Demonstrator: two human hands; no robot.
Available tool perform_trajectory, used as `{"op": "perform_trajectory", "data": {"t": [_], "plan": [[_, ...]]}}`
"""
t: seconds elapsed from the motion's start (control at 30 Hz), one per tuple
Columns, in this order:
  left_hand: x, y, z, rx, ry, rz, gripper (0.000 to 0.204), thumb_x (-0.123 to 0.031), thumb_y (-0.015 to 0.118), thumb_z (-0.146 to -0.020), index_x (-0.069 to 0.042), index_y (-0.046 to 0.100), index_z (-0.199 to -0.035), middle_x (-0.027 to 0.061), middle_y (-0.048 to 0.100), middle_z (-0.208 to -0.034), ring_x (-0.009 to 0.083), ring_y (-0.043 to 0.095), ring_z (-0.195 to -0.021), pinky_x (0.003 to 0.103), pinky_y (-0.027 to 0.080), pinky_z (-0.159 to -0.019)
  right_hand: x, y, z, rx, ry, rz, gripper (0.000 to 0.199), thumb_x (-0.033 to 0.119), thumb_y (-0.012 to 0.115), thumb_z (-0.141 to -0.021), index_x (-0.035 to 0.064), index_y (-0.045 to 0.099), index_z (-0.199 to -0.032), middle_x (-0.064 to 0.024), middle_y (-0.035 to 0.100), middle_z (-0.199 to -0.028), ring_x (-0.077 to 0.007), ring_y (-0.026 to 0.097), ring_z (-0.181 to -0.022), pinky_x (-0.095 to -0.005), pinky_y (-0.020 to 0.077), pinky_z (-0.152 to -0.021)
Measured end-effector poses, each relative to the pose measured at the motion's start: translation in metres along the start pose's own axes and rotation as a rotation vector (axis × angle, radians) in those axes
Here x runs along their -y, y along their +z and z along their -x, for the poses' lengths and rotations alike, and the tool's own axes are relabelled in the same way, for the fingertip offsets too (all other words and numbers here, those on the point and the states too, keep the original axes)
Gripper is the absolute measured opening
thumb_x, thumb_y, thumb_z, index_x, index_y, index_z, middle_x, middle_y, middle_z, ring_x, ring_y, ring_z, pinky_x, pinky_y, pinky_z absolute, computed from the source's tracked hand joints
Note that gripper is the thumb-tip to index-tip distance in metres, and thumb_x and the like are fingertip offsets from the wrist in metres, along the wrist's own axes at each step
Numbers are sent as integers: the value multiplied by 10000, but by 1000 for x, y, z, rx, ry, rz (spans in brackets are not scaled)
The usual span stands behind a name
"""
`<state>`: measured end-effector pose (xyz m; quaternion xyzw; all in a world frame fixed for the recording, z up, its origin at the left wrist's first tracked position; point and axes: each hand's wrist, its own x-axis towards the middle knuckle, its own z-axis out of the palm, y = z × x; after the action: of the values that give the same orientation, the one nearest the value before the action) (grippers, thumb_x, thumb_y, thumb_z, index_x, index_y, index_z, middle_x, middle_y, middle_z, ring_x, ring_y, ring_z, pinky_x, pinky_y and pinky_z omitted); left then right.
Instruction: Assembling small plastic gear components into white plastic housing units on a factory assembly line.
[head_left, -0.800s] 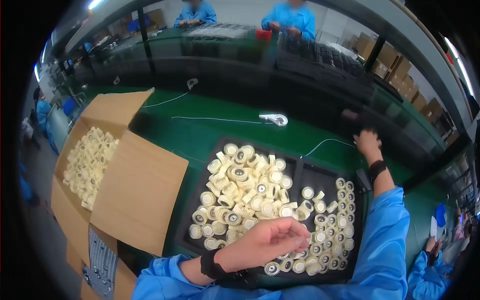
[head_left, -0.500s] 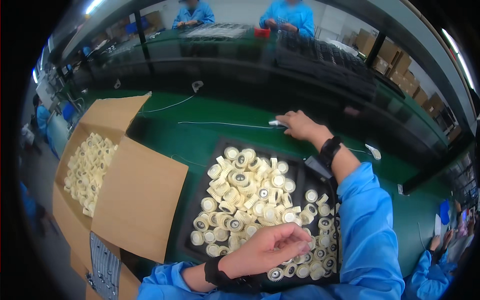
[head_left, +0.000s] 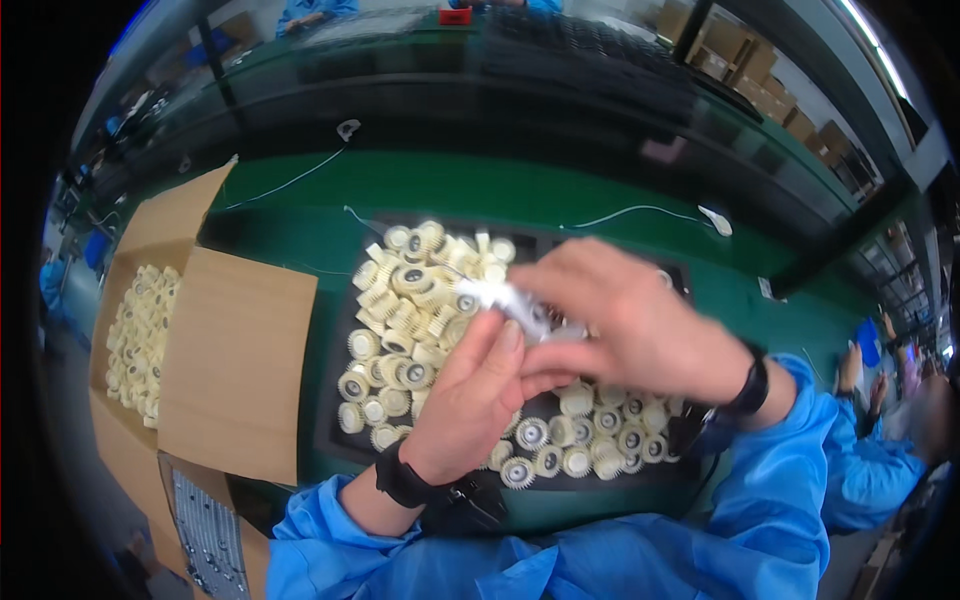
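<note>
My hands meet above the black tray [head_left: 335, 420], which is heaped with cream-coloured plastic gears [head_left: 415, 280]. Between them is a small white piece [head_left: 488, 293] on a thin cord, with a greyish part against it; blur hides its exact shape. My left hand [head_left: 465, 400] is closed, thumb and fingers pressed at the lower side of the piece. From the right, my right hand [head_left: 640, 325] grips the same piece with bent fingers and is smeared by motion.
On the left stands an open cardboard box [head_left: 240, 365] holding more gears. A white clip-like piece [head_left: 715, 221] with a cord lies at the right on the green table [head_left: 450, 185]; a similar piece [head_left: 348, 129] lies far left. Another person's blue sleeve [head_left: 870, 460] shows at right.
My right hand has come back from the far table, bringing the white corded piece over the tray. My left hand has risen to meet it. The whole view has shifted.
</note>
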<state>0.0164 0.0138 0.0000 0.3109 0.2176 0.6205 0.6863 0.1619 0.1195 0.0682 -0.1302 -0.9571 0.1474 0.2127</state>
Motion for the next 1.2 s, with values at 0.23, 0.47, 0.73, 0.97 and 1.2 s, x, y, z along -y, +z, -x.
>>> {"op": "perform_trajectory", "data": {"t": [0.23,0.47,0.73,0.97,1.2], "plan": [[8,2,-2,-28,41,125,457,-193,408,-1016,-23,290,-1423,143,513,-1264,295,556,-1144,373,487,-957,-2,-3,54,-236,122,-148,485,92,729,-752,43,574,-1209,-141,592,-1137,-272,587,-937,-377,499,-822],[16,0,-6,-56,35,157,436,-286,434,-1006,-20,371,-1345,198,490,-1307,333,582,-1122,364,545,-882,-78,30,100,25,572,-58,466,17,700,-724,43,589,-1176,-115,619,-1049,-222,615,-855,-339,511,-775],[21,4,-8,2,-35,142,487,-301,470,-991,1,363,-1358,193,520,-1267,353,568,-1140,381,545,-888,-21,15,87,-137,420,-111,349,19,706,-736,12,619,-1073,-100,627,-943,-193,613,-758,-293,513,-665],[25,7,-5,91,-59,231,551,-342,465,-986,14,330,-1385,226,505,-1289,359,567,-1140,399,531,-913,-7,14,92,-244,346,-799,436,-16,709,-767,-14,593,-1187,-100,576,-1111,-131,571,-920,-272,511,-764],[25,2,1,52,-19,160,550,-269,619,-914,3,398,-1338,192,555,-1232,304,574,-1136,427,479,-980,8,8,90,-410,313,-860,463,24,744,-751,-16,588,-1186,-95,596,-1103,-150,587,-989,-275,493,-807]]}}
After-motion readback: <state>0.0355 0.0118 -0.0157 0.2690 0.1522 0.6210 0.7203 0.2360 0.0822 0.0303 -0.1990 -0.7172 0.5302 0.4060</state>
